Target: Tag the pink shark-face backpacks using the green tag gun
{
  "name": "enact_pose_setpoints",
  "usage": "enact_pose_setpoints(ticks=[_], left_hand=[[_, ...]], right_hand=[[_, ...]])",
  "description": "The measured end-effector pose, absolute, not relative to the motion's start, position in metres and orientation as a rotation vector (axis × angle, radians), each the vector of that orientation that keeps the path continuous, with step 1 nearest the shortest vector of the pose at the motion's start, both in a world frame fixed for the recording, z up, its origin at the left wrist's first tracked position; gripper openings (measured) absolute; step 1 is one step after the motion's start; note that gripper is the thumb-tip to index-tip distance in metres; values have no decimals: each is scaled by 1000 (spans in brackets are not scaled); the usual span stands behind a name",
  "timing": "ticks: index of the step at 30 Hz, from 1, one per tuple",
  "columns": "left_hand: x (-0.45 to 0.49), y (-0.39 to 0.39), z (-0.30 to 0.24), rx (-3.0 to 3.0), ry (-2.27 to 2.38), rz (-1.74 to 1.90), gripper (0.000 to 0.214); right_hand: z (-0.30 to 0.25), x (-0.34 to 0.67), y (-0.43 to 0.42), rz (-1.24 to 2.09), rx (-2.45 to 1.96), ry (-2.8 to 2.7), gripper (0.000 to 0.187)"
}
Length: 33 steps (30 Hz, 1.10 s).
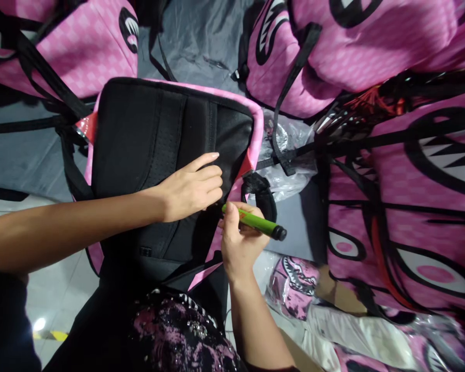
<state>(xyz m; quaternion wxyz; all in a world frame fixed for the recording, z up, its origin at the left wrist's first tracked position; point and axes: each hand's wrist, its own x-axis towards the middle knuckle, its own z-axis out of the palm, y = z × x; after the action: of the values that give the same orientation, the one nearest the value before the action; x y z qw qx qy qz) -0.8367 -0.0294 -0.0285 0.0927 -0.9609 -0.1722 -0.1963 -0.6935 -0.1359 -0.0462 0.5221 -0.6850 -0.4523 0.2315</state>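
A backpack (132,134) lies with its black padded back panel facing up and pink checkered fabric along its edges. My left hand (191,188) rests flat on that panel, fingers stretched out and a little apart. Close beside it, my right hand (240,237) grips a green marker pen (261,223) with a black end. The pen's writing tip points toward the bag's edge near my left fingers and is hidden. A red corner patch (247,164) and a bunched black strap (260,194) are just beyond my right hand.
Pink shark-face backpacks lie at the upper left (89,46), upper right and right (356,222). Clear plastic wrap (290,134) sits beside the bag on the grey table surface (201,41). Below right are plastic-wrapped pink packages (294,281). Loose black straps (294,77) cross the table.
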Motion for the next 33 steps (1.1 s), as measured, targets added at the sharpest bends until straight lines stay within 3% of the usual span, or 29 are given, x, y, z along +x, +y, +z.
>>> enact_pose_setpoints(ticks=[33], left_hand=[[-837,-30,-24,-2883,-531,-585,16]], right_hand=[[-46,-689,-136,620,-1634,-1087,26]])
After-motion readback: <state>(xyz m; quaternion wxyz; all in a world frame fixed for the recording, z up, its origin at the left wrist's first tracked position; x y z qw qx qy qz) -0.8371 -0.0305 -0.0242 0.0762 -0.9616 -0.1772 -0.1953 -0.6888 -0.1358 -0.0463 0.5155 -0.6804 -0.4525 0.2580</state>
